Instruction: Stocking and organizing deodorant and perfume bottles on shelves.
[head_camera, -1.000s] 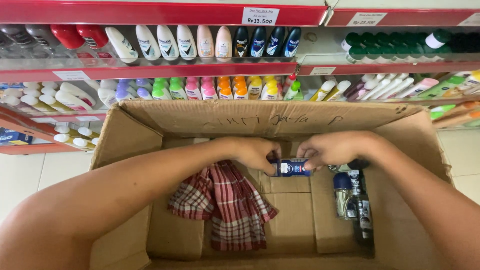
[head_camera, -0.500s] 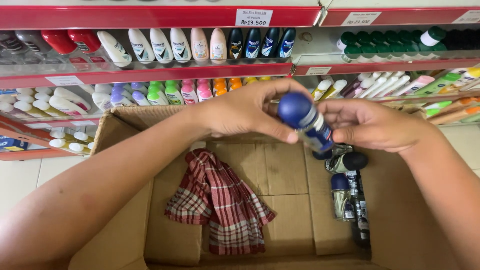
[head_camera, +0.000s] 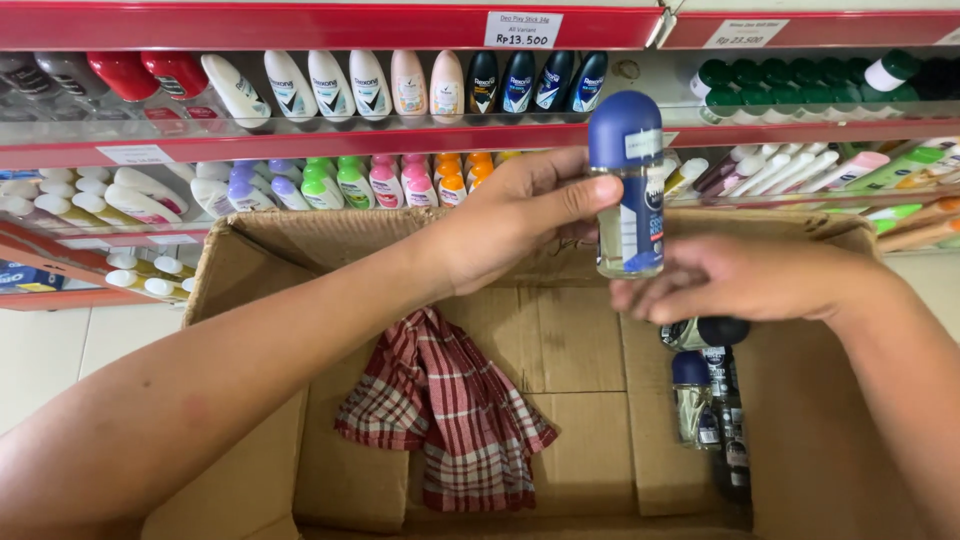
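My left hand (head_camera: 520, 215) grips a clear roll-on bottle with a blue cap (head_camera: 627, 190), holding it upright above an open cardboard box (head_camera: 250, 300). My right hand (head_camera: 745, 280) reaches in from the right, its fingertips closed against the bottle's base. Just under that hand a black-capped bottle (head_camera: 705, 332) lies in the box. Below it, more small bottles (head_camera: 700, 405) lie along the box's right wall. A red-and-white checked cloth (head_camera: 445, 410) is crumpled on the box floor.
Behind the box stand red-edged shop shelves (head_camera: 330, 25). The upper shelf carries rows of white, pink and dark deodorant bottles (head_camera: 420, 82), the lower one small colour-capped roll-ons (head_camera: 385, 180). Green-capped bottles (head_camera: 790, 85) fill the shelf at the right. Pale floor tiles (head_camera: 60, 350) show at the left.
Both hands lifted the blue-capped bottle out of the box and turned it upright. It now stands higher, in front of the shelves.
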